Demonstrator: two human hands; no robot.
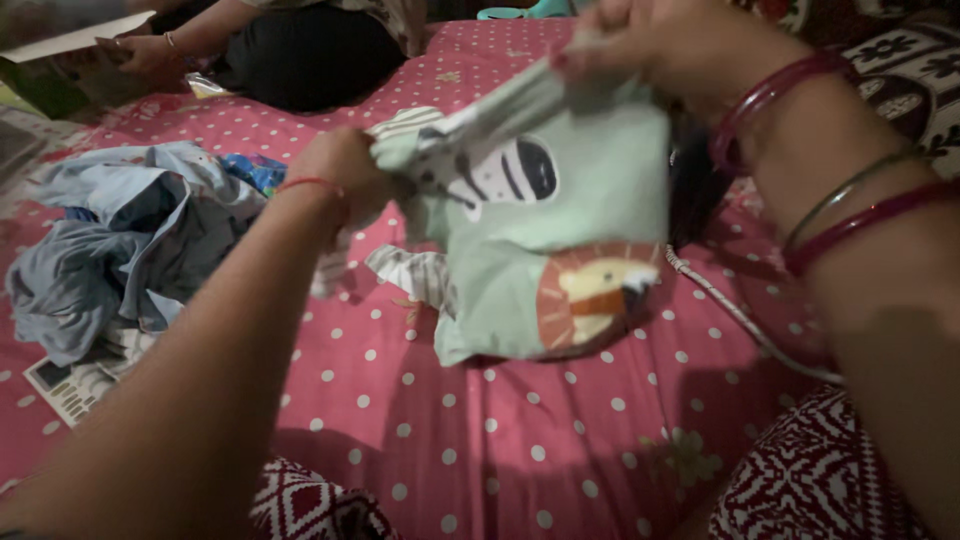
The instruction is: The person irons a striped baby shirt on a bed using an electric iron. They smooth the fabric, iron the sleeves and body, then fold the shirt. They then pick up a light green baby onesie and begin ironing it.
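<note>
Two bare arms fill the front of the view, one at each side. At 7 o'clock the left arm reaches up to the middle, and the left hand (340, 170) has a thin red thread around the wrist. Its fingers are closed tight on one end of a small pale green shirt (560, 250). At 1 o'clock the right hand (650, 45) is up high, with red bangles (770, 95) and a thin green bangle on the wrist. Its fingers are pinched shut on the other end of the same shirt. It is blurry there, so the fingers are hard to see one by one.

The shirt hangs in the air between the two hands, in the middle of the view. Its bottom edge hangs low over the bed. It has a striped animal face near the top and a lion face in an orange circle lower down. A striped sleeve hangs down at its left side.

Under it all is a pink bed sheet with white dots (520, 430). At 9 o'clock a pile of light blue clothes (110, 250) lies on the sheet, well apart from the shirt. A printed paper (70, 385) pokes out below the pile. At 11 o'clock another person sits on the bed in dark clothes (310, 50), and their hand (150, 55) holds a green and white box (70, 60).
</note>
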